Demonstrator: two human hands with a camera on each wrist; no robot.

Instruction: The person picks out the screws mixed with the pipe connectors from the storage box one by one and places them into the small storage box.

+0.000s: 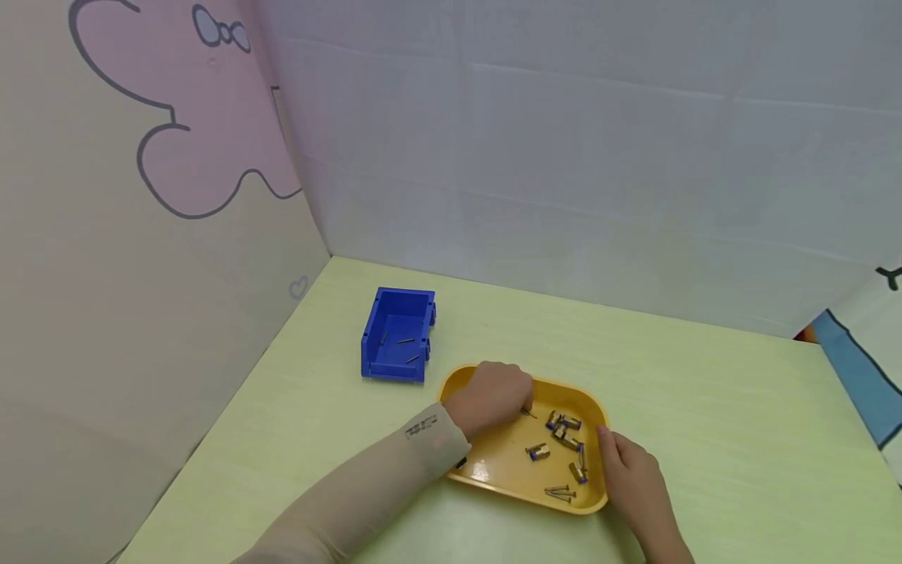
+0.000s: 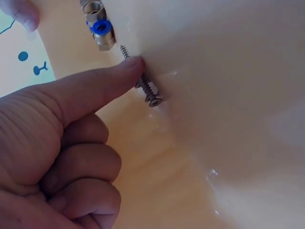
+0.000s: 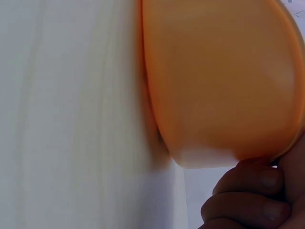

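My left hand [image 1: 491,398] reaches into the yellow tray [image 1: 493,487] at its far left part. In the left wrist view, its thumb lies across a dark screw [image 2: 151,98], its index finger mostly hidden behind, and the other fingers are curled in. A second screw may lie against this one; I cannot tell. My right hand [image 1: 637,478] grips the tray's right rim, thumb on top, curled fingers [image 3: 248,191] under the outside. Brass fittings with blue rings [image 1: 568,442] lie in the tray's right half, among several loose screws [image 1: 561,493].
A blue bin [image 1: 393,371] with a few small screws [image 1: 405,341] inside stands beyond the tray, to its left. The pale green tabletop [image 1: 719,392] meets a white cloth wall [image 1: 599,172] behind and a printed wall [image 1: 211,274] on the left.
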